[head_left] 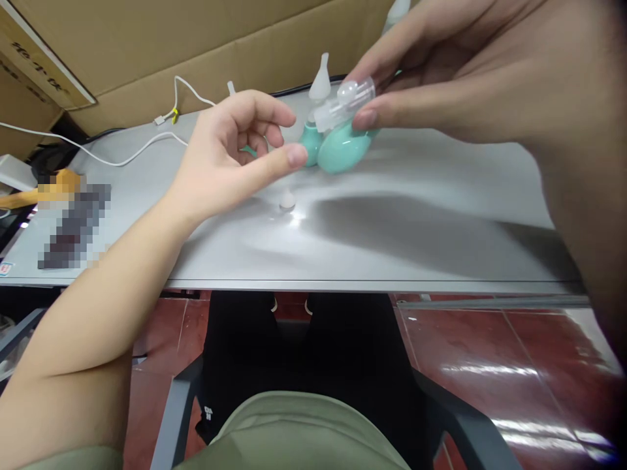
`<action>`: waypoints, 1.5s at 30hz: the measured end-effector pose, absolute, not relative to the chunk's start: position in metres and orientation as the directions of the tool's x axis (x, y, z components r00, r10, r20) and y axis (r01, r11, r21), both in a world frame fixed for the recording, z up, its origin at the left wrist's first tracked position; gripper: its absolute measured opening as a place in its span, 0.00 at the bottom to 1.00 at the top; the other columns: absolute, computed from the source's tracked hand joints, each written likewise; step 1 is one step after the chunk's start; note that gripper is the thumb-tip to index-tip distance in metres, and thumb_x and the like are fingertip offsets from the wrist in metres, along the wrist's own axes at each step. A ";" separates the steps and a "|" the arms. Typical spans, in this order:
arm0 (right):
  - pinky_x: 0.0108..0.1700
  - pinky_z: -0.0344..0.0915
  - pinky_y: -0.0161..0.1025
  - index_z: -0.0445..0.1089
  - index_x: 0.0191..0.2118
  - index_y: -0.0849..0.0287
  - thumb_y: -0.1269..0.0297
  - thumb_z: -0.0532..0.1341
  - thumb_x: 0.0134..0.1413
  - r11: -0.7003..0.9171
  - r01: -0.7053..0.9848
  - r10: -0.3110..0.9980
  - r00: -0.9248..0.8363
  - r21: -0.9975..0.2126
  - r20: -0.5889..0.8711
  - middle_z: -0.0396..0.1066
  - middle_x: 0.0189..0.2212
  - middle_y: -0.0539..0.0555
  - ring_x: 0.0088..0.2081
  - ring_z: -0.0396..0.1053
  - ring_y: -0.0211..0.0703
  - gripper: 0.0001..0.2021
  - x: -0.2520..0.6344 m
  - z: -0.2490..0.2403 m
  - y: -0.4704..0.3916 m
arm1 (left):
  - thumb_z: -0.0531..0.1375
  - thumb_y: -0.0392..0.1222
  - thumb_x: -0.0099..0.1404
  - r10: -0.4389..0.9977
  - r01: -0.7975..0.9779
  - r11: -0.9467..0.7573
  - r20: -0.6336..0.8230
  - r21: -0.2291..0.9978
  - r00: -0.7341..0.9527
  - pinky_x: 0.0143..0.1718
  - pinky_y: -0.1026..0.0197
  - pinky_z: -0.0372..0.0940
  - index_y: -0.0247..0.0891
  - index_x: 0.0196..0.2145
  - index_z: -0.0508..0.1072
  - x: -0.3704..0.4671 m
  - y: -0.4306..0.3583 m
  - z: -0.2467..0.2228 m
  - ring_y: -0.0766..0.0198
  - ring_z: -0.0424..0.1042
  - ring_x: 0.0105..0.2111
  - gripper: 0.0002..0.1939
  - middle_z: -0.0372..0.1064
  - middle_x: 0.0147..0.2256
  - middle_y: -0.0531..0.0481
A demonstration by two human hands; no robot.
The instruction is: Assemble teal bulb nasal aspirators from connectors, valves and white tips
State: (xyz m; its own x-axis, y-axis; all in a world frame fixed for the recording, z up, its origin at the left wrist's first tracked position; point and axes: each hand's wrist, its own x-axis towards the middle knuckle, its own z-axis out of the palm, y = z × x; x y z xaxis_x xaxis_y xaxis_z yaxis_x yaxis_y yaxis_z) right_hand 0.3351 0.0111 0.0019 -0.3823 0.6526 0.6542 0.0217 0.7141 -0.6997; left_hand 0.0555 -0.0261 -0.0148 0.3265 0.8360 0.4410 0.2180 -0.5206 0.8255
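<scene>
Between thumb and fingers, my right hand (416, 85) grips a teal, rounded device that looks like a nasal aspirator (345, 149), tilted above the table. A clear plastic part (343, 108) sits at its top. Left of it is my left hand (249, 140), fingers curled loosely and thumb apart, holding nothing I can see. Behind the held device stands another teal aspirator (311, 145) with a white pointed nozzle (321, 85). A small white cone-shaped tip (287, 200) stands on the table below my left thumb. My left hand partly hides more teal behind it.
The grey table (392, 254) ends at a straight front edge, with cardboard (206, 39) along its back. A white cable (142, 153) runs over the left side. Further left lie a blurred-out dark object (76, 225) and a yellow-orange item (29, 196). Another white nozzle (399, 10) shows behind my right hand.
</scene>
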 end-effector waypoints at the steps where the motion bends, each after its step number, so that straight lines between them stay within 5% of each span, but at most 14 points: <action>1: 0.41 0.74 0.18 0.86 0.45 0.56 0.62 0.82 0.51 0.732 0.090 0.647 -0.403 -0.676 0.647 0.83 0.38 0.43 0.40 0.81 0.29 0.15 0.331 0.003 0.008 | 0.81 0.64 0.62 0.838 0.235 -0.518 0.432 0.823 0.332 0.42 0.53 0.72 0.50 0.44 0.86 0.056 -0.028 -0.014 0.56 0.73 0.40 0.22 0.81 0.43 0.48; 3: 0.45 0.74 0.19 0.84 0.49 0.53 0.56 0.78 0.59 0.755 0.179 0.637 -0.429 -0.630 0.641 0.84 0.42 0.40 0.43 0.79 0.25 0.14 0.324 0.003 0.004 | 0.84 0.65 0.57 0.854 0.249 -0.485 0.394 0.838 0.339 0.44 0.54 0.75 0.47 0.46 0.85 0.060 -0.030 -0.013 0.54 0.78 0.46 0.28 0.82 0.47 0.47; 6: 0.47 0.78 0.23 0.83 0.46 0.57 0.56 0.77 0.60 0.782 0.098 0.596 -0.408 -0.616 0.692 0.84 0.43 0.42 0.43 0.80 0.27 0.13 0.317 -0.002 0.003 | 0.85 0.63 0.57 0.874 0.212 -0.427 0.342 0.879 0.346 0.48 0.56 0.78 0.45 0.47 0.84 0.068 -0.033 -0.011 0.52 0.83 0.50 0.30 0.82 0.48 0.47; 12: 0.46 0.76 0.21 0.82 0.46 0.58 0.58 0.76 0.61 0.798 0.062 0.566 -0.420 -0.600 0.709 0.83 0.40 0.43 0.41 0.78 0.24 0.12 0.313 -0.010 0.009 | 0.85 0.55 0.59 0.892 0.161 -0.326 0.247 0.931 0.378 0.43 0.57 0.80 0.41 0.45 0.84 0.074 -0.034 -0.011 0.54 0.85 0.43 0.25 0.85 0.46 0.46; 17: 0.45 0.76 0.25 0.82 0.45 0.58 0.67 0.73 0.62 0.774 -0.015 0.574 -0.404 -0.633 0.712 0.83 0.40 0.41 0.41 0.78 0.24 0.07 0.314 -0.003 0.005 | 0.80 0.47 0.66 0.870 0.198 -0.422 0.335 0.885 0.361 0.45 0.57 0.78 0.41 0.47 0.86 0.062 -0.031 -0.014 0.57 0.81 0.42 0.15 0.85 0.46 0.48; 23: 0.39 0.73 0.21 0.80 0.40 0.58 0.74 0.73 0.58 0.708 -0.035 0.645 -0.372 -0.705 0.667 0.83 0.37 0.37 0.38 0.78 0.21 0.06 0.313 0.007 0.003 | 0.81 0.61 0.59 0.661 0.221 -0.730 0.586 0.647 0.469 0.28 0.53 0.76 0.49 0.47 0.85 0.036 0.002 -0.025 0.57 0.80 0.33 0.23 0.84 0.42 0.49; 30: 0.36 0.70 0.19 0.79 0.36 0.58 0.80 0.71 0.58 0.674 0.002 0.697 -0.333 -0.738 0.635 0.81 0.33 0.34 0.34 0.75 0.19 0.09 0.311 0.009 -0.004 | 0.77 0.69 0.65 0.608 0.278 -0.788 0.622 0.549 0.494 0.29 0.49 0.82 0.54 0.50 0.83 0.025 0.020 -0.032 0.52 0.84 0.34 0.24 0.84 0.44 0.46; 45: 0.42 0.74 0.19 0.80 0.40 0.60 0.75 0.76 0.58 0.666 0.071 0.716 -0.338 -0.742 0.611 0.83 0.37 0.38 0.38 0.78 0.19 0.08 0.313 0.004 -0.012 | 0.80 0.66 0.63 0.604 0.250 -0.790 0.638 0.560 0.478 0.29 0.51 0.79 0.47 0.49 0.83 0.029 0.015 -0.029 0.54 0.82 0.35 0.27 0.84 0.45 0.44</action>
